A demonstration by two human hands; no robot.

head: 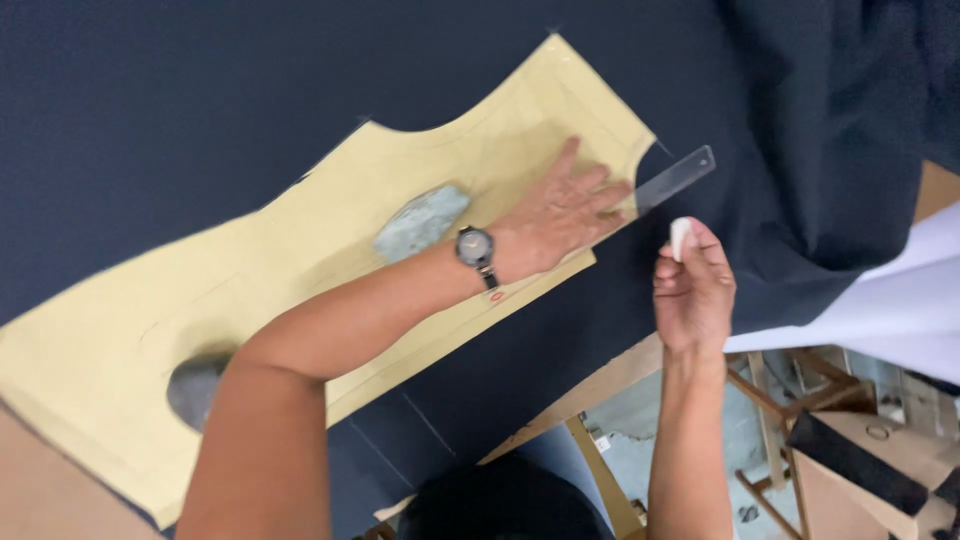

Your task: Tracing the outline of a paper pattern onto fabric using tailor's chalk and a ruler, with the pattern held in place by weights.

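Note:
A yellow paper pattern piece lies on dark navy fabric spread over a table. My left hand, with a wristwatch on its wrist, presses flat on the pattern's right end, fingers apart, over the near end of a clear plastic ruler. The ruler sticks out to the right along the pattern's edge. My right hand hovers just right of that edge, pinching a small white piece of tailor's chalk between fingertips.
Two grey stones rest on the pattern as weights, one near its middle and another partly hidden under my left arm. White cloth hangs at the right. Below the table edge are wooden frames and a floor.

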